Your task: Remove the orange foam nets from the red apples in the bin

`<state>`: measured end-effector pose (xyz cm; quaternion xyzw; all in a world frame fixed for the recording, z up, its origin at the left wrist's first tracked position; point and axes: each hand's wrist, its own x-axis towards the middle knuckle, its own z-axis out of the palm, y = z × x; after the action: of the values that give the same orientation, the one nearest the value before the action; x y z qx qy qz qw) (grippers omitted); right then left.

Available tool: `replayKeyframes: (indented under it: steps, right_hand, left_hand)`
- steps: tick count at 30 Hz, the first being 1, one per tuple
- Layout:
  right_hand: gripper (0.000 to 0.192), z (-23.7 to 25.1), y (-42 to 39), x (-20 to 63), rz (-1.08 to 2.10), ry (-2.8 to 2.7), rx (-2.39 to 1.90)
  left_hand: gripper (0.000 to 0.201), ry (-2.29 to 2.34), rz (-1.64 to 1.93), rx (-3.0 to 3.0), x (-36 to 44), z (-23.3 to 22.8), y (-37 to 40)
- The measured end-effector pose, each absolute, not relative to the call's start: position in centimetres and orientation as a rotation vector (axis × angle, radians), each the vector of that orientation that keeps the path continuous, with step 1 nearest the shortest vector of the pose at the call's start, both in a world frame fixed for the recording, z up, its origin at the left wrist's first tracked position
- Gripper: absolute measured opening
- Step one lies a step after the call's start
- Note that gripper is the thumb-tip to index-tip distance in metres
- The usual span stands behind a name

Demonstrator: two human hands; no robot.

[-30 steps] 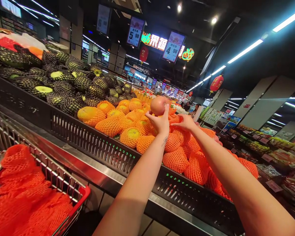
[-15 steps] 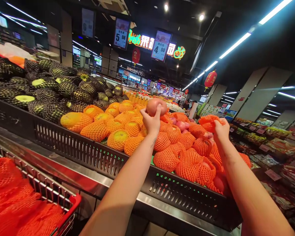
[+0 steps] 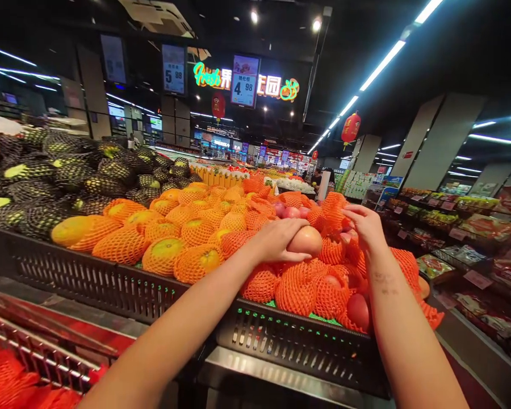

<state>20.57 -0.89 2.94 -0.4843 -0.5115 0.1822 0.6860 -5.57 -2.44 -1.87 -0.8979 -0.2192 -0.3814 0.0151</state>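
My left hand point(image 3: 276, 240) grips a bare reddish-orange fruit point(image 3: 305, 241) low over the pile in the black crate point(image 3: 289, 341). My right hand point(image 3: 364, 226) is just to its right, fingers spread on an orange foam net sleeve point(image 3: 334, 211) that it holds above the netted fruit. Under both hands lie several fruits in orange foam nets point(image 3: 298, 287), a few bare red ones point(image 3: 358, 310) among them.
Yellow-orange netted fruit point(image 3: 166, 253) fills the crate's middle, and green fruit in black nets point(image 3: 59, 176) lies to the left. A red shopping cart point(image 3: 34, 369) with orange nets stands at lower left. Shelves of packaged goods point(image 3: 472, 250) run along the right. Price signs point(image 3: 243, 79) hang overhead.
My left hand has brought the bare fruit down from head height to the pile. My right hand has moved left toward it with the net sleeve. The view has shifted right.
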Motion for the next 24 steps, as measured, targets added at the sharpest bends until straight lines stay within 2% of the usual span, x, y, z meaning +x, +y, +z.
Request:
replayKeyframes:
  steps: [3,7,12,15,19,24]
  right_hand:
    - [0.061,1.9,-0.5,20.4,0.322,-1.173,-1.115]
    - [0.074,1.1,0.0,20.4,0.487,-1.211,-1.111]
    - [0.063,0.6,0.6,20.7,0.450,-1.283,-1.149]
    - [0.065,0.8,0.5,20.4,0.444,-1.308,-1.115]
    - [0.062,1.6,-0.4,19.5,0.503,-1.354,-0.961]
    - [0.053,2.1,-2.2,17.9,0.810,-1.599,-0.685]
  left_hand:
    - [0.062,-0.770,-1.228,-2.901,-5.1,-2.2,-2.7]
    - [0.043,-0.903,-1.091,-2.918,-4.6,-2.8,-2.3]
    - [0.041,-0.890,-0.919,-2.654,-3.4,-3.7,-1.6]
    - [0.041,-0.853,-0.943,-2.660,-3.3,-4.1,-1.3]
    - [0.038,-0.760,-1.298,-2.708,-4.2,-3.7,-0.9]
    - [0.036,-0.737,-1.855,-2.746,-5.2,-2.7,-0.8]
